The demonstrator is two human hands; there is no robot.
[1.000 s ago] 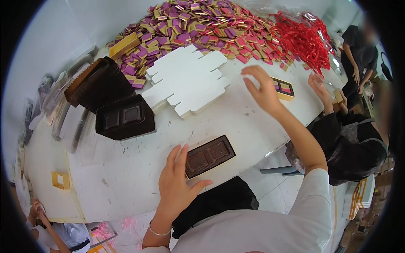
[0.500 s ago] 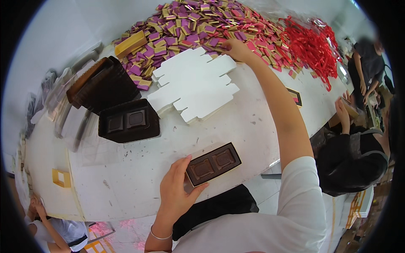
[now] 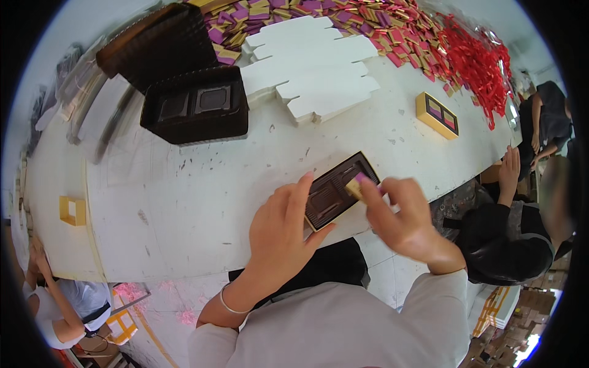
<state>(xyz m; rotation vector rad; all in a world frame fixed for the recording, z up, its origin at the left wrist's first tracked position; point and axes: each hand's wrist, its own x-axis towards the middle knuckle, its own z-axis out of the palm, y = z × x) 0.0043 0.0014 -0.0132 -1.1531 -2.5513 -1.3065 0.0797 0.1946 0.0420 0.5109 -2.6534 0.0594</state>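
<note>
My left hand (image 3: 282, 230) grips the near left end of a small open box (image 3: 325, 207) with gold edges, thumb and fingers on its two sides. Inside the box lies a dark brown plastic tray with two square hollows; the nearer one holds nothing. My right hand (image 3: 402, 218) pinches a small purple-and-gold wrapped piece (image 3: 355, 186) over the farther hollow. Whether the piece touches the tray cannot be made out. Farther right on the table stands a gold box (image 3: 437, 116) with two coloured pieces in its dark tray.
Stacked brown trays (image 3: 196, 104) and flat white card blanks (image 3: 319, 70) lie at the back. Behind are a heap of wrapped pieces (image 3: 399, 43) and red ribbons (image 3: 475, 61). A yellow frame (image 3: 72, 210) sits left. People (image 3: 503, 230) are at the right and lower left.
My right hand has come back from the heap to the box, now with a purple-and-gold piece. My left hand still holds the box, now tilted more. The view has shifted.
</note>
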